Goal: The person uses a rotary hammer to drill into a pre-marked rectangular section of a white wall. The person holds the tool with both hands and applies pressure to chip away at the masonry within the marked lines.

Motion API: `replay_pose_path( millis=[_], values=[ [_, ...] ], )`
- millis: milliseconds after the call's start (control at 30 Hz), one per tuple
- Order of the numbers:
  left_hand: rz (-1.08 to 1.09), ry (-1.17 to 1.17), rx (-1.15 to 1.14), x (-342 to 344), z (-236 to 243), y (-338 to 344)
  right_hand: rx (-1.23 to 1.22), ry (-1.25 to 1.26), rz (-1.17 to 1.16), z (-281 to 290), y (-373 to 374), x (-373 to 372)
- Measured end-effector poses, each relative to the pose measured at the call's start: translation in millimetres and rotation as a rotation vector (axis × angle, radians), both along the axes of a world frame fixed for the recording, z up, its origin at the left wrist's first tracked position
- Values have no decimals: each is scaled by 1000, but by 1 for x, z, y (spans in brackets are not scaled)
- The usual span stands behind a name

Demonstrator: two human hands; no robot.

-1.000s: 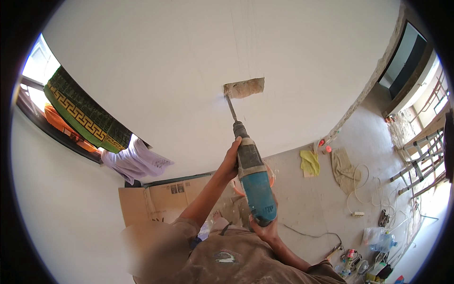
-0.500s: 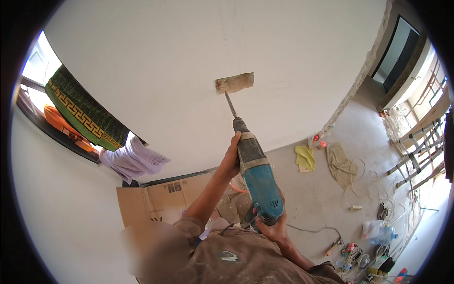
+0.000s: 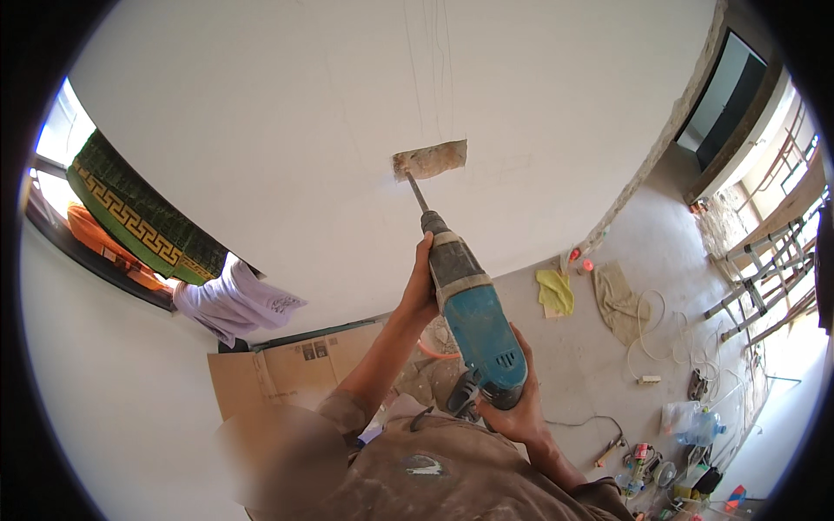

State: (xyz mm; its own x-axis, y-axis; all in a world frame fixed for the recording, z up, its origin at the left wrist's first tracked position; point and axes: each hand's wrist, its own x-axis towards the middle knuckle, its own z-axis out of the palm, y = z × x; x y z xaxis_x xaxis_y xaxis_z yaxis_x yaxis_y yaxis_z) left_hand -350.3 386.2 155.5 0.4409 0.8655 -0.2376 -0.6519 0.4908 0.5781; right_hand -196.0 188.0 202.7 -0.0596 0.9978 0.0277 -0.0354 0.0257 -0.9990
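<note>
Drill [image 3: 486,334] partly hides what may be an orange-rimmed bucket [image 3: 436,352].

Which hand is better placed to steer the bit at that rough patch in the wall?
Probably the left hand: it holds the front of the power tool, nearer the bit and the rough patch. The right hand is at the tool's rear, farther back.

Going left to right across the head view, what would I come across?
Green patterned cloth, blue-green power tool, yellow-green cloth, khaki cloth, large bluish plastic bottle.
</note>
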Motion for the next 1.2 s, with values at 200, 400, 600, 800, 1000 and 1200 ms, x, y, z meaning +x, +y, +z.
replay_pose_path(
  millis=[200,400,600,800,1000,1200],
  values=[
    [50,187,-72,27,-18,11,-136,198,26,-73,-7,34],
    [86,618,7,32,-77,35,-131,713,17,-145,-3,24],
    [175,784,14,26,-94,18,-206,691,-33,-182,-16,4],
    [35,289,58,25,-47,-27,2,318,21,-124,-57,12],
    [34,112,7,20,-27,-40,5,235,-63,-64,-57,11],
    [45,65,-1,11,-20,-37,97,78,-78,-56,-50,7]
  ],
)
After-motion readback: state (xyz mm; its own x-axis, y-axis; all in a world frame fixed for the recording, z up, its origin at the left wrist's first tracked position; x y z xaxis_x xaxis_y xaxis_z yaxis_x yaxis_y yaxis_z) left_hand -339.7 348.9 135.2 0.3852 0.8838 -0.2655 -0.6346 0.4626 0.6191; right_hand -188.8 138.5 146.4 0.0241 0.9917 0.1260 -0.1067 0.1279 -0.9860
